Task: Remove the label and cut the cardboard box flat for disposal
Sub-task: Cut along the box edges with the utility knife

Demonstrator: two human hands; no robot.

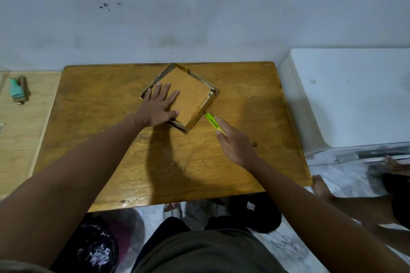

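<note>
Wooden table (111, 150) fills the middle of the frame. Right hand (235, 144) pinches a green cutter (212, 122) (tip at the box edge); left hand (158, 106) lies spread upon the cardboard box (190, 95), upper centre.

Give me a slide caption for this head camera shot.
Left hand presses the cardboard box flat while right hand holds a green cutter at its edge.

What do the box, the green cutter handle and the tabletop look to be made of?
Box: brown cardboard, matte, with ragged, torn edges. Cutter: probably plastic, bright green and smooth. Table: wood with visible grain and a glossy, likely varnished, finish.
</note>
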